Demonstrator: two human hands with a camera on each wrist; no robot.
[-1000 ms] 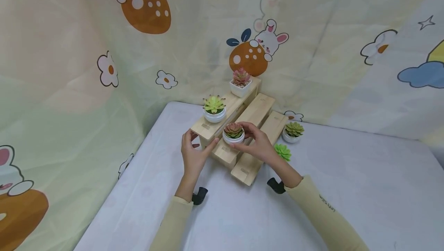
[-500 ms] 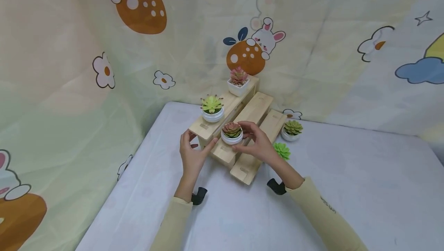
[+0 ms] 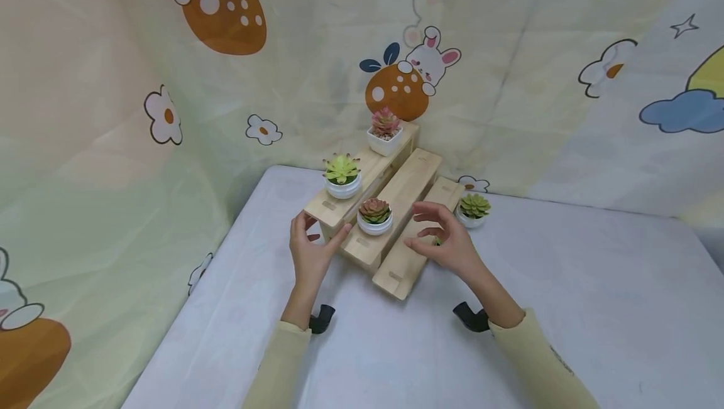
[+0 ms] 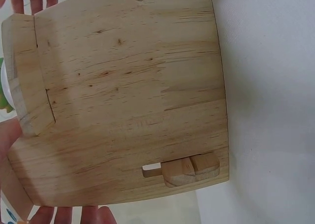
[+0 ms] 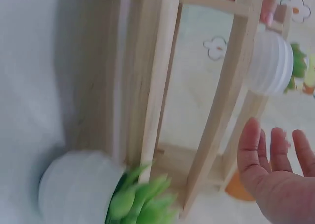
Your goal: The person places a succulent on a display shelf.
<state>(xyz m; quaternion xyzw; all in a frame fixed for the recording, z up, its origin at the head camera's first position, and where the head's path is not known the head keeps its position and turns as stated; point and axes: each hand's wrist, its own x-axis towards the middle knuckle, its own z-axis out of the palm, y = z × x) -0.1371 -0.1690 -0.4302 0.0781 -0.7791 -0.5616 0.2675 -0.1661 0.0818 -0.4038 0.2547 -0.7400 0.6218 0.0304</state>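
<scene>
A three-tier wooden plant stand [image 3: 414, 181] sits on the table. My left hand [image 3: 310, 256] holds its near left end, the thumb in front and the fingers round the back edge; the left wrist view shows the stand's side panel [image 4: 128, 86]. On the middle tier rests a white pot with a reddish-green succulent [image 3: 375, 215]. My right hand [image 3: 449, 244] hovers over the lowest tier, thumb and fingers parted, apart from that pot. In the right wrist view a gap separates the right hand [image 5: 280, 184] from the white pot [image 5: 270, 64].
The top tier bears a yellow-green succulent in a round pot [image 3: 342, 176] and a pink succulent in a square pot [image 3: 385, 134]. Right of the stand, a green potted succulent [image 3: 472, 209] is on the white tabletop [image 3: 582, 283]. Another bright green succulent [image 5: 142, 199] is mostly hidden behind my right hand.
My right hand has let go of the reddish-green succulent's pot and drawn back to the right. The pot stays on the middle tier. My left hand keeps its hold on the stand.
</scene>
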